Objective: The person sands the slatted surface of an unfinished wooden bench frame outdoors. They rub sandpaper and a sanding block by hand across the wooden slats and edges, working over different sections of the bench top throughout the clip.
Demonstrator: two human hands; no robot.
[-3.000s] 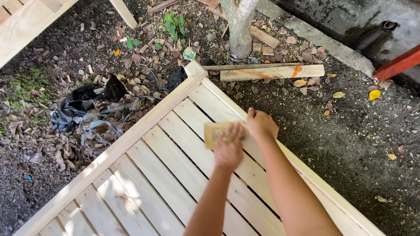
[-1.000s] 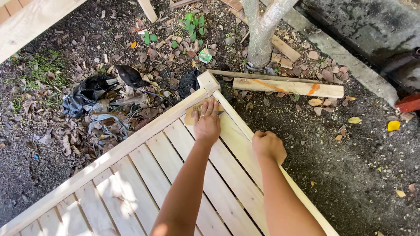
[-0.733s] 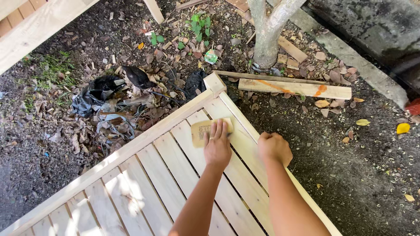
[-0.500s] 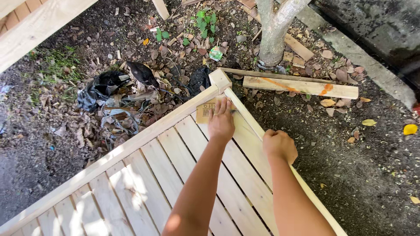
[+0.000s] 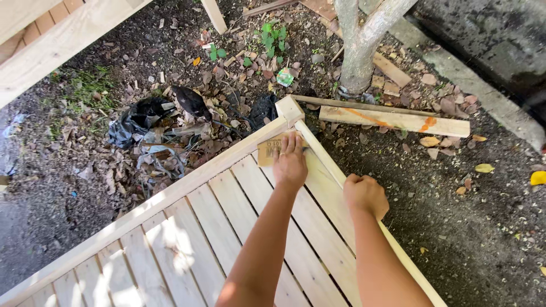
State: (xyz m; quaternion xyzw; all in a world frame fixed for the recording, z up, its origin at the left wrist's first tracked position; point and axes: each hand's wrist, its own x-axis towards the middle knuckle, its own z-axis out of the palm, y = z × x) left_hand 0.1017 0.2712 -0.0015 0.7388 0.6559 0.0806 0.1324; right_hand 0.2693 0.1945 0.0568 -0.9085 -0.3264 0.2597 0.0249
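My left hand (image 5: 290, 162) lies flat on a tan sheet of sandpaper (image 5: 269, 150) and presses it onto the pale wooden slats in the far corner of a slatted wooden frame (image 5: 170, 196). My right hand (image 5: 364, 194) is curled over the frame's right side rail (image 5: 327, 156), a little nearer to me. Both forearms reach out over the slats from the bottom of the view.
The frame lies on dark soil with dry leaves. A thin tree trunk (image 5: 358, 45) stands just beyond the corner, with a loose plank (image 5: 392, 119) marked orange beside it. Black plastic scraps (image 5: 136, 119) lie to the left. Another wooden frame (image 5: 51, 40) crosses the top left.
My left hand has slid the sandpaper back and forth along the slats and is now up in the far corner. My right hand has stayed on the side rail.
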